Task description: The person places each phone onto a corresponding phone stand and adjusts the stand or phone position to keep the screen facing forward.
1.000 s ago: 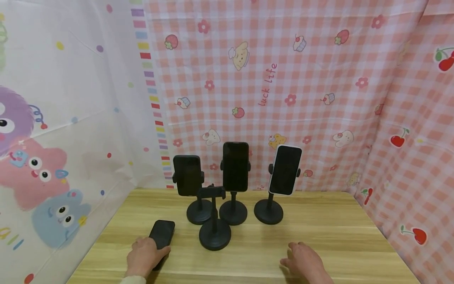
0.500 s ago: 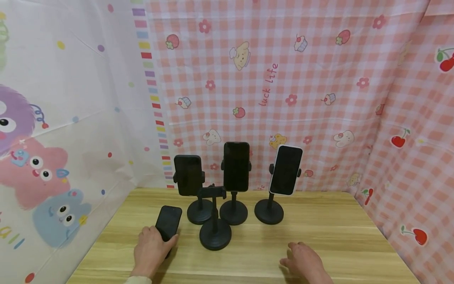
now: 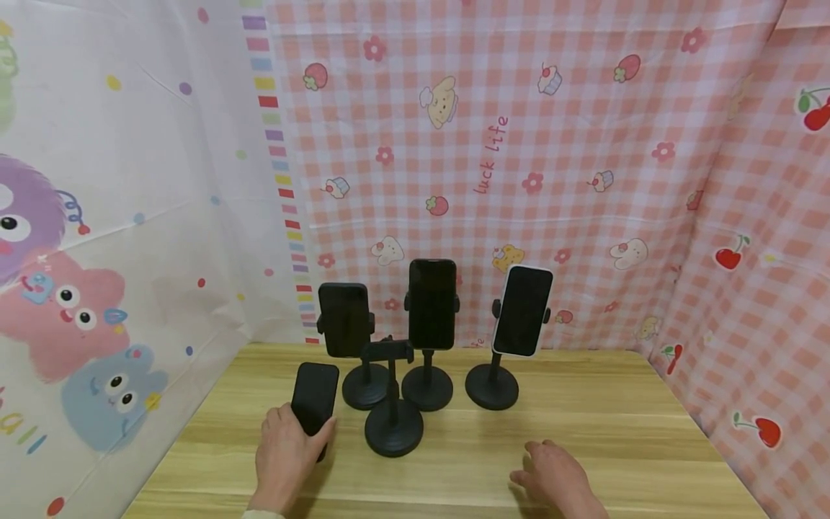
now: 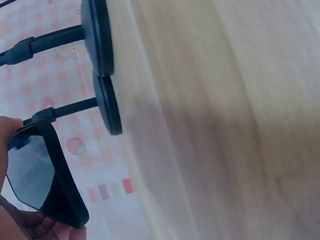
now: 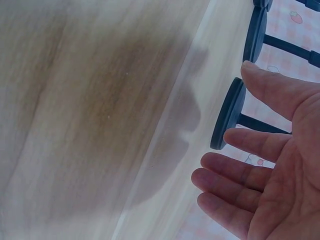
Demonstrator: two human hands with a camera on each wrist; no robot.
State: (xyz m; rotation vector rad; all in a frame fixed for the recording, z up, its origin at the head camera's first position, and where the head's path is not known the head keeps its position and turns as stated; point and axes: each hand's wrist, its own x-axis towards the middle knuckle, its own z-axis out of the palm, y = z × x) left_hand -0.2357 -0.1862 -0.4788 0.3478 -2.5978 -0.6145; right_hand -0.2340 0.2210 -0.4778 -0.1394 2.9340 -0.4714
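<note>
My left hand [image 3: 283,453] grips a black smartphone [image 3: 315,396] by its sides, thumb on the right edge and fingers on the left. In the left wrist view the phone [image 4: 65,175] is held above the tabletop, its dark screen reflecting light. Just right of it stands a black phone stand [image 3: 393,425] with a bare clamp at its top. My right hand [image 3: 555,478] hovers over the right front of the table, holding nothing. Its fingers are spread and relaxed, palm visible in the right wrist view [image 5: 285,165].
Behind, three black stands hold upright phones: a black phone [image 3: 346,321] at left, another black phone [image 3: 432,305] in the middle, and a white-framed phone [image 3: 522,311], slightly tilted, at right. The wooden table [image 3: 603,411] ends at patterned cloth walls [image 3: 551,144].
My left hand has carried the phone forward and to the right, closer to the bare stand. The right hand has barely moved, and the stands are where they were.
</note>
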